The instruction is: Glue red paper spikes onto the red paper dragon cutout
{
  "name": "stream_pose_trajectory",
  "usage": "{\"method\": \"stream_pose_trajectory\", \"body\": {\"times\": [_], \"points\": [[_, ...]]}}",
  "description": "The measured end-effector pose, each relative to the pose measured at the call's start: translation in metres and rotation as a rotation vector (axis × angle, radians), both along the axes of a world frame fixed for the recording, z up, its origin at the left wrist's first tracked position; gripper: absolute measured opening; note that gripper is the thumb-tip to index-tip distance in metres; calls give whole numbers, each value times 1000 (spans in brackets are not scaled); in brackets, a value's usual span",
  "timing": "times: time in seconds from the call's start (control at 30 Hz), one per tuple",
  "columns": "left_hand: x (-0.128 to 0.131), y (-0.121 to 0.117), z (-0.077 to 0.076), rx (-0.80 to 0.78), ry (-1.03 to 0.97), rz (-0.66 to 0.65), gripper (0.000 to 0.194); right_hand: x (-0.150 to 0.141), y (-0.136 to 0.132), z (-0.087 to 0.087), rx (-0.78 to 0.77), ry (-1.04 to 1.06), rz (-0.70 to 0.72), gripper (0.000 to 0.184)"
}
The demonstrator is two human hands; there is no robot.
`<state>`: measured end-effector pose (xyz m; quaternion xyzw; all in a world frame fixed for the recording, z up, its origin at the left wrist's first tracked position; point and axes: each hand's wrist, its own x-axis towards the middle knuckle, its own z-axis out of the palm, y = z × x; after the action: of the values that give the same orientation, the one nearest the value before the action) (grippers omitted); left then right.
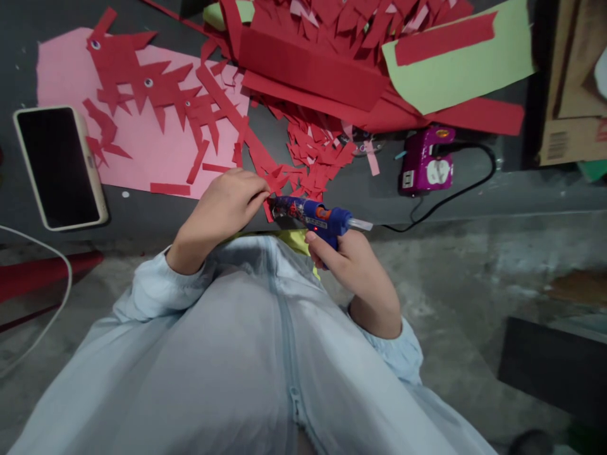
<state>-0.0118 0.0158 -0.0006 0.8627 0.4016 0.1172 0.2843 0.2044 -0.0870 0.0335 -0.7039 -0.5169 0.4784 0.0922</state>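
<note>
My right hand (344,253) is wrapped round the handle of a blue hot glue gun (310,213). A clear glue stick (360,224) pokes out of its back end, and a small red light glows on its body. The gun's nozzle end points left, close to the fingertips of my left hand (232,199). Those fingers are pinched on a small red paper strip (269,212) at the table's near edge. Left of my hands lies a pink sheet (142,151) bearing red cut-paper fish shapes (156,82) with small eyes.
A phone (61,167) lies at the left. Red paper scraps (317,148) and folded red strips (313,63) cover the middle and back. A light green sheet (455,63), a purple power adapter (427,161) with a black cable, and a cardboard box (569,136) are at the right.
</note>
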Motion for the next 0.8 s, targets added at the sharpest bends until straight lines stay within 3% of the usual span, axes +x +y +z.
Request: {"method": "stream_pose_trajectory", "body": {"times": [0.3, 0.47, 0.63, 0.8], "points": [[0, -1, 2, 6, 5, -12, 30, 2, -5, 2, 24, 14, -12, 54], [-2, -1, 0, 24, 13, -31, 32, 10, -9, 8, 17, 93, -91, 50], [-7, -4, -4, 80, 6, -103, 33, 21, -12, 18, 125, 148, -179, 46], [-11, -10, -6, 156, 9, -141, 39, 22, -15, 17, 185, 185, -214, 43]]}}
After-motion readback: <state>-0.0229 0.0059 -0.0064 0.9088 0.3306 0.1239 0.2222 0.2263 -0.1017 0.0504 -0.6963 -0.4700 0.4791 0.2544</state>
